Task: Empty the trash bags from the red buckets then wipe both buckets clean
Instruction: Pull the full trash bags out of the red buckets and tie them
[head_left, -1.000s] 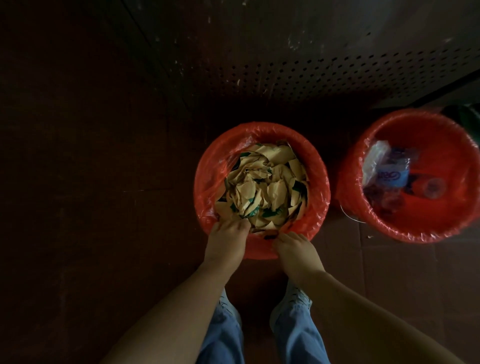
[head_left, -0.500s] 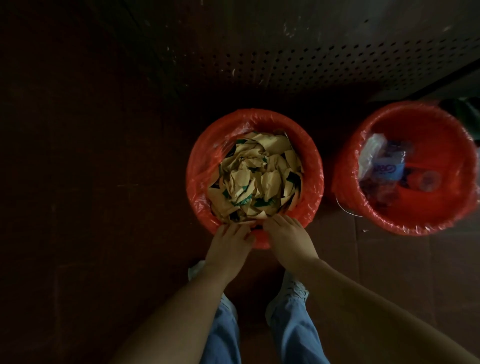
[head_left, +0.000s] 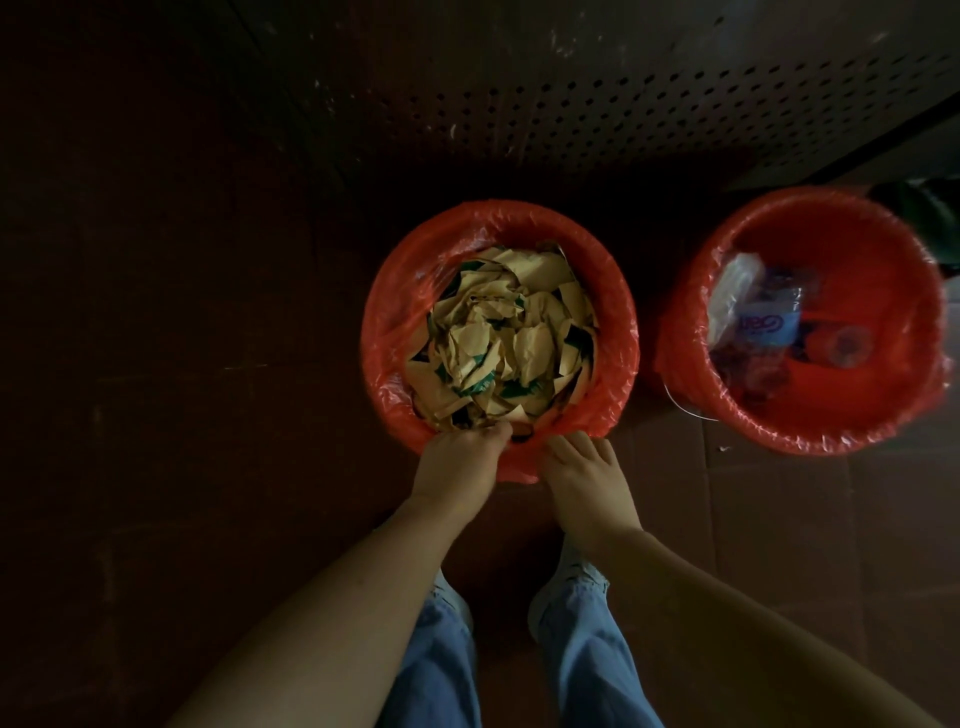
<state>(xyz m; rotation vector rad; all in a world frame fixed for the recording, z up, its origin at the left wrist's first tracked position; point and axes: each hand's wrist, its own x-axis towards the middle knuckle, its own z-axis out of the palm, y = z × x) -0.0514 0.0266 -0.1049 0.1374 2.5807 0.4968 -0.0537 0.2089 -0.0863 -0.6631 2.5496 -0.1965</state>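
1. Presently, head view, task item: near red bucket (head_left: 626, 332) stands on the tiled floor (head_left: 779, 519) straight ahead of the person's shoes (head_left: 569, 566). It is lined with a red trash bag (head_left: 400, 322) whose edge is folded down over the rim.
2. Contents: torn tan paper scraps (head_left: 509, 338) with green print, heaped close to rim level.
3. Left hand (head_left: 457, 462): at the nearest point of the rim, fingers curled and bunched together, apparently pinching the bag's edge.
4. Right hand (head_left: 584, 478): just beside the left, fingers nearly straight and slightly spread, resting on the turned-down plastic. Whether the tips hook under the fold cannot be told.
5. Second red bucket (head_left: 670, 364): to the right, apart from the first, with its own liner (head_left: 883, 415) and a wire handle (head_left: 680, 405) hanging at its side. It holds a plastic bottle (head_left: 769, 327) and other dim clear packaging.
6. Surroundings: dark perforated panel (head_left: 623, 104) behind both buckets; light is poor.
7. Risk, judged: both hands work one side only, so lifting from there could tip the bag mouth and spill scraps over the far rim.
8. Risk, judged: the film looks thin, so a hard pull on a pinched edge might stretch or tear it.
9. Risk, judged: the bucket may rise with the bag if the liner clings.
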